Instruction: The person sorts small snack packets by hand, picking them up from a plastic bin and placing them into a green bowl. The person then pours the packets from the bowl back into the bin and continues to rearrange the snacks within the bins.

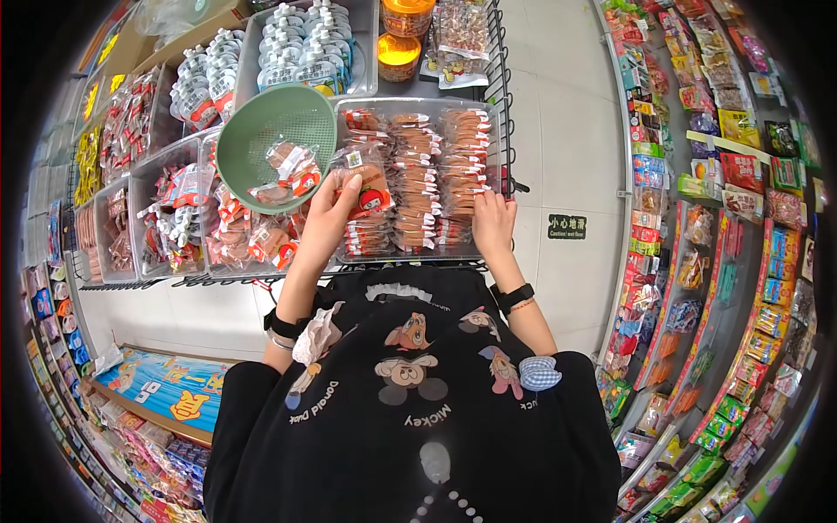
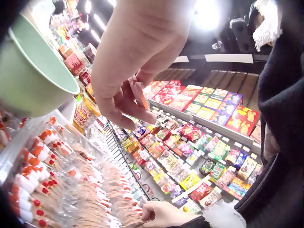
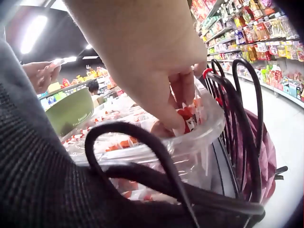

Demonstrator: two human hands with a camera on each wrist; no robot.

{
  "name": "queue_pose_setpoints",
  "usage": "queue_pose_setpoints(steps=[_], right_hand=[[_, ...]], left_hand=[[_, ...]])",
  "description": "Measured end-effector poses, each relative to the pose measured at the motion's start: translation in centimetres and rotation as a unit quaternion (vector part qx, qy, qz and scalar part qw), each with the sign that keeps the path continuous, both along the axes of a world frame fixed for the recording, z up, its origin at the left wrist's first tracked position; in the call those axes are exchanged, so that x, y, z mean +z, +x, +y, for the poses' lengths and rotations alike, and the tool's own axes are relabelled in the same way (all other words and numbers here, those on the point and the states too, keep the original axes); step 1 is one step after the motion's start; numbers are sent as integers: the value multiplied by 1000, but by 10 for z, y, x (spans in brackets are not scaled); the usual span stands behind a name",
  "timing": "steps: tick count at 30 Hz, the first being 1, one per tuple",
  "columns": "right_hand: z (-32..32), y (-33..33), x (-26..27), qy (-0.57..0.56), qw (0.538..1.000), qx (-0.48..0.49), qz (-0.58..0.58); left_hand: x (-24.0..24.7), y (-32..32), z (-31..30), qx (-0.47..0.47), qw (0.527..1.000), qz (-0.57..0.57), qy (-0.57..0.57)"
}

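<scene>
My left hand (image 1: pixel 330 209) pinches a flat, clear snack packet (image 1: pixel 373 179) with a red label, above the left side of a clear plastic bin (image 3: pixel 180 154). Upright rows of similar packets (image 1: pixel 414 183) fill that bin. At its right end, the fingers of my right hand (image 1: pixel 493 222) reach inside the rim. In the right wrist view, thumb and fingers of the right hand (image 3: pixel 156 80) pinch at a red-and-white packet end (image 3: pixel 189 116). A green colander (image 1: pixel 253 122) with a few packets in it sits left of my left hand, over neighbouring bins.
Other bins hold loose packets (image 1: pixel 179 192) and white-capped pouches (image 1: pixel 305 48). Orange-lidded jars (image 1: pixel 398 57) stand behind. A black wire rack (image 3: pixel 237 99) edges the display, its loops rising near the right hand. Snack shelves (image 1: pixel 697 261) line the aisle at right.
</scene>
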State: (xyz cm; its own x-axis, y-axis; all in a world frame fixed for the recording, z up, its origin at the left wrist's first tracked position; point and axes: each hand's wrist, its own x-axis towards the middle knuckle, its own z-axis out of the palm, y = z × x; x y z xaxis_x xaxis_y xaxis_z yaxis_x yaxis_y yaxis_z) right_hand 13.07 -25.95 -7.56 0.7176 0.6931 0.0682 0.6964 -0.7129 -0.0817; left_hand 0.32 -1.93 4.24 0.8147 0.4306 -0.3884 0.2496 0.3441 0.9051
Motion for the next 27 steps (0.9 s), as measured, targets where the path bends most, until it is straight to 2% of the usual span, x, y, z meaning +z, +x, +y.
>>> queue_pose_setpoints(steps=[3,5,8,11,12,13,14,15,16,18,20,22,23,26,27], right_hand=[[5,-4,-5,-14,999,-34,-21],[7,-6,-4,-19,998,-49,-27],[7,-5,7,-40,995,-88,-5],[8,1,51,71,996,-54,5],[10,4,61,70,996,-55,5],[13,7,69,155,981,-23,116],[16,10,79,238,945,10,224],[26,5,103,291,884,-36,365],[33,1,112,291,884,-37,365],[44,-5,124,337,800,8,496],[54,-14,127,317,794,1,520],[60,-19,126,362,754,-31,547],[60,-16,126,363,753,-31,548],[53,4,129,377,797,-73,466],[48,12,125,411,822,-44,391]], left_hand=[[-7,-3,4,-25,999,16,37],[-5,-2,3,-24,999,-28,-16],[-5,-4,3,-56,998,-40,-5],[-4,0,-1,-52,997,-61,-12],[-4,1,-2,-55,996,-66,-12],[-1,3,-4,-56,996,-66,-12],[3,5,-5,-75,995,-60,-1],[5,8,-7,-95,994,-54,11],[3,10,-10,-96,994,-54,11],[0,13,-16,-141,987,-69,39],[3,13,-20,-141,988,-55,26],[5,13,-19,-200,979,-15,47],[10,13,-16,-181,982,-40,42],[11,9,9,-141,987,-50,57],[7,6,19,-110,989,-59,79]])
